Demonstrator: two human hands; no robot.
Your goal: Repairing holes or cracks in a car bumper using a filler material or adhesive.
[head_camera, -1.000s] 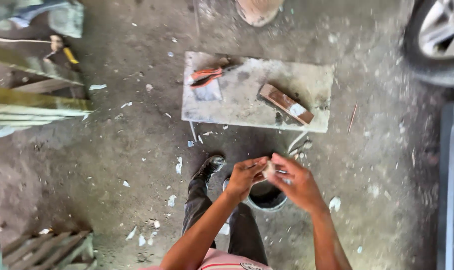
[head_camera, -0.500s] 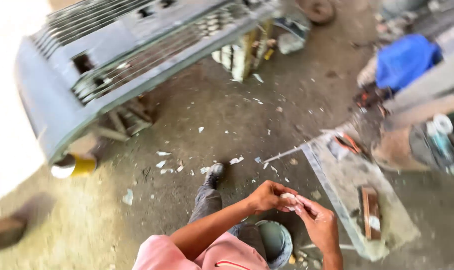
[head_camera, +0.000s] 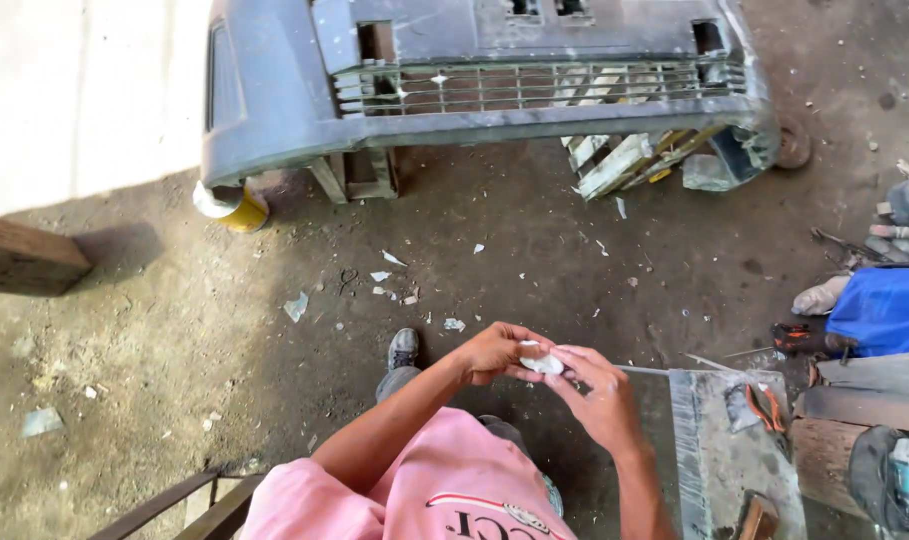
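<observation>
View has swung again: the grey car bumper (head_camera: 474, 90) that sat tilted across the upper left half a second ago now runs level across the top of frame, grille slats facing me, propped on wooden supports (head_camera: 359, 175). The pale sunlit floor is now at upper left rather than down the left edge. The flat grey slab (head_camera: 719, 450) that lay diagonal at lower right is now upright in frame at the bottom right, with red-handled pliers (head_camera: 769, 408) on it and a brown block (head_camera: 759, 518) at its lower edge. A blue cloth (head_camera: 886, 308) stays at the right edge, lower than before. A yellow can (head_camera: 236, 208) sits under the bumper's left corner, a wooden plank (head_camera: 24, 255) at far left, and scattered white chips (head_camera: 394, 280) on the dirt. The grip looks unchanged: my left hand (head_camera: 494, 352) and right hand (head_camera: 599, 400) still meet over my knee, fingers of both closed around a small white lump (head_camera: 542, 362), which is held between them at centre frame, just left of the slab. My grey shoe (head_camera: 403, 348) is just left of the left hand.
</observation>
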